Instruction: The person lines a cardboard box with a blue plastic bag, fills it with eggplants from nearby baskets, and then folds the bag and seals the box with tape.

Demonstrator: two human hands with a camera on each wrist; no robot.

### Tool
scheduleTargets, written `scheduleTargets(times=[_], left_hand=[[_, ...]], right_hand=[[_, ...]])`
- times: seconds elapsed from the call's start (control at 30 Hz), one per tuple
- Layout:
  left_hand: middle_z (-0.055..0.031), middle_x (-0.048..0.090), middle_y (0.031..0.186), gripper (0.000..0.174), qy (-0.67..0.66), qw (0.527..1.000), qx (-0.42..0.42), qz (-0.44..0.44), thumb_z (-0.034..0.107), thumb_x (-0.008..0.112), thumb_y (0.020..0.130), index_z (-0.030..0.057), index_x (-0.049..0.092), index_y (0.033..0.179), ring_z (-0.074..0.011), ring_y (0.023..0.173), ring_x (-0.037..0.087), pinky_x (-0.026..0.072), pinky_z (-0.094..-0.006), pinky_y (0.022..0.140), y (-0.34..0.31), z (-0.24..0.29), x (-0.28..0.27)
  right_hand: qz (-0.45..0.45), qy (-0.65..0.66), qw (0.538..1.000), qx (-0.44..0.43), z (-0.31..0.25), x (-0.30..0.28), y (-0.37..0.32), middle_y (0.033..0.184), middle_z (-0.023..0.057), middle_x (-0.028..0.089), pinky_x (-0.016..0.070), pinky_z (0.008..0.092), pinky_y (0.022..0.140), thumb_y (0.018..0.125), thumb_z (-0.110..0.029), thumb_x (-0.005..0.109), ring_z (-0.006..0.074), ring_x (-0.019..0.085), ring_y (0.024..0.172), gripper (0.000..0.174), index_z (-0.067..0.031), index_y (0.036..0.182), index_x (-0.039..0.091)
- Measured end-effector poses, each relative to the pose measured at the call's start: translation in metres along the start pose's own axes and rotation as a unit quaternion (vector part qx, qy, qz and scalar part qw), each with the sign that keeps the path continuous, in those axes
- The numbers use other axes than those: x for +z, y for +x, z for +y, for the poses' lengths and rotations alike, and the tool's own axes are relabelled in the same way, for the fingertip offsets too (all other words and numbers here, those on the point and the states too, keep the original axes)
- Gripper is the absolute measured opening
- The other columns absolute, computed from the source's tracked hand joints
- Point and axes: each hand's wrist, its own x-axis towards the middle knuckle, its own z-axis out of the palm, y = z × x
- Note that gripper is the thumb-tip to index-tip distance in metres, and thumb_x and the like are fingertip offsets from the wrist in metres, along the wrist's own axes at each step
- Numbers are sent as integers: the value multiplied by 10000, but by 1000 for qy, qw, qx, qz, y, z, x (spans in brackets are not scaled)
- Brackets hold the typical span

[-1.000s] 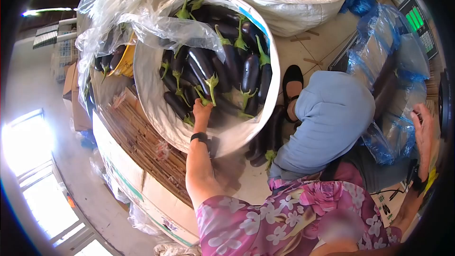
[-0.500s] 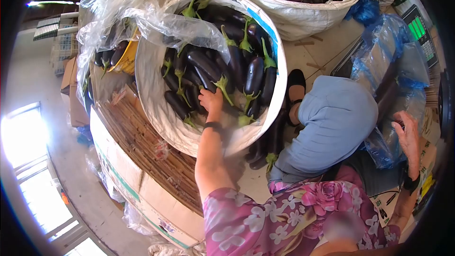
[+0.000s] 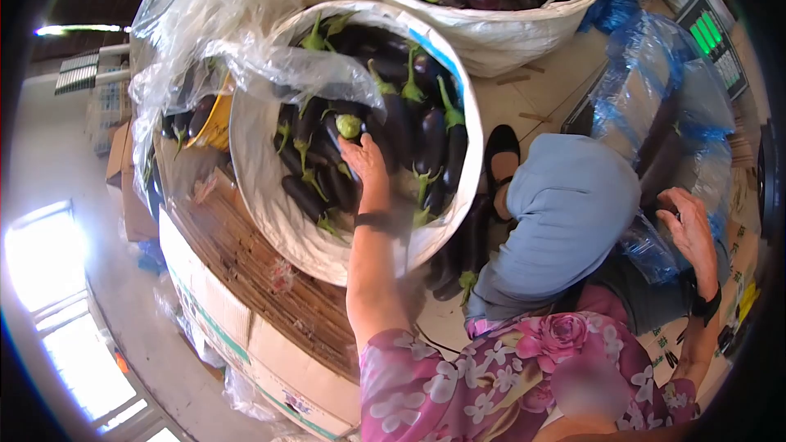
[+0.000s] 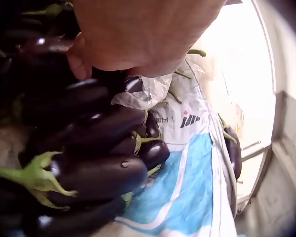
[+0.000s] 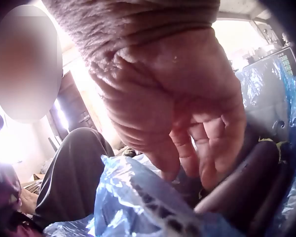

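In the head view my left hand [image 3: 366, 160] reaches into a round white basket [image 3: 255, 205] full of dark purple eggplants. It grips an eggplant whose green stem cap [image 3: 349, 125] faces up toward the head camera. The left wrist view shows the thumb [image 4: 78, 64] against dark eggplant skin, while the palm hides most of the grip. Over to the right, my right hand [image 3: 688, 229] hangs loosely curled and holds nothing. Below it, in the right wrist view, lie a blue-tinted plastic bag [image 5: 123, 192] and the eggplant [image 5: 241, 182] inside it.
Another white basket [image 3: 491, 41] of eggplants stands behind. Clear plastic sheeting [image 3: 205, 24] drapes over the near basket's left rim. A box of brown cardboard strips [image 3: 254, 245] sits at left. A scale with green digits [image 3: 712, 41] is at right. Eggplants [image 3: 467, 245] lie by the foot.
My left hand has moved up the basket, from low among the stems to the middle. The gripped eggplant's stem end has swung up to face the camera. My right hand has shifted left and slightly down.
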Motion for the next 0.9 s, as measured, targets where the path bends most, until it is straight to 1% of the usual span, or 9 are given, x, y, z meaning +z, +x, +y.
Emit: scheduleTargets(times=[0.1, 0.2, 0.3, 0.33, 0.37, 0.5, 0.63, 0.73, 0.9], left_hand=[[-253, 616, 1124, 715, 68, 979, 138, 131, 184, 765, 689, -5, 489, 1321, -429, 1020, 585, 431, -442, 972, 8, 11, 19], [-109, 627, 1064, 539, -47, 989, 137, 6, 75, 757, 757, 62, 534, 1248, -244, 963, 592, 484, -378, 875, 35, 11, 11], [-161, 675, 976, 342, -58, 986, 136, -83, 109, 742, 807, 8, 611, 1106, -227, 882, 635, 516, -364, 817, -2, 76, -37], [-162, 672, 1002, 282, -143, 979, -84, -121, 137, 700, 863, -4, 627, 1096, -236, 867, 638, 536, -381, 766, -38, 130, -59], [-167, 665, 1042, 287, -108, 984, 41, -135, 152, 699, 875, -17, 635, 1099, -257, 876, 636, 554, -379, 745, 11, 62, -60], [-204, 555, 1221, 424, -152, 973, 62, -162, 210, 692, 884, -74, 588, 1181, -268, 1103, 576, 571, -362, 785, -31, 106, -137], [-186, 526, 1264, 521, -265, 938, 26, -224, 253, 644, 914, -49, 501, 1314, -270, 1141, 557, 535, -356, 868, -80, 193, -170], [-161, 494, 1315, 601, -285, 871, 212, -339, 387, 589, 928, -44, 479, 1332, -295, 1198, 516, 513, -379, 911, -124, 269, -168], [-203, 518, 1239, 668, -282, 807, 262, -448, 376, 652, 824, -48, 484, 1311, -293, 1104, 564, 485, -387, 932, -205, 381, -121]], right_hand=[[20, 10, 1000, 16, 9, -3, -8, 900, 187, 622, 476, 392, 710, 760, -11, 674, 351, 622, 813, 230, 38, 969, 591], [22, 4, 1000, -5, 30, -4, -19, 893, 173, 620, 473, 402, 719, 773, -43, 685, 361, 609, 825, 224, 7, 972, 595], [56, 5, 998, -15, 59, -7, -29, 890, 168, 620, 469, 416, 727, 816, -109, 680, 369, 599, 843, 213, -17, 984, 588], [110, 8, 993, -26, 66, -10, -35, 886, 168, 620, 469, 431, 711, 846, -146, 662, 378, 596, 825, 192, -18, 966, 583], [83, 46, 995, 8, 84, -14, -38, 863, 170, 619, 467, 436, 691, 856, -164, 658, 378, 596, 799, 196, -17, 958, 578], [147, 84, 980, 106, 114, -20, -52, 838, 180, 621, 467, 429, 683, 858, -145, 642, 374, 603, 779, 172, -4, 938, 586], [189, 72, 972, 119, 139, -11, -52, 909, 156, 615, 481, 430, 740, 849, -161, 667, 359, 604, 863, 217, -16, 995, 596], [141, 2, 978, 155, 147, -10, -58, 1165, 136, 561, 441, 414, 922, 814, -158, 704, 328, 534, 1088, 342, -11, 1101, 593], [165, 10, 977, 138, 179, -5, -67, 1186, 148, 555, 435, 424, 943, 811, -161, 711, 351, 525, 1097, 383, 9, 1128, 580]])
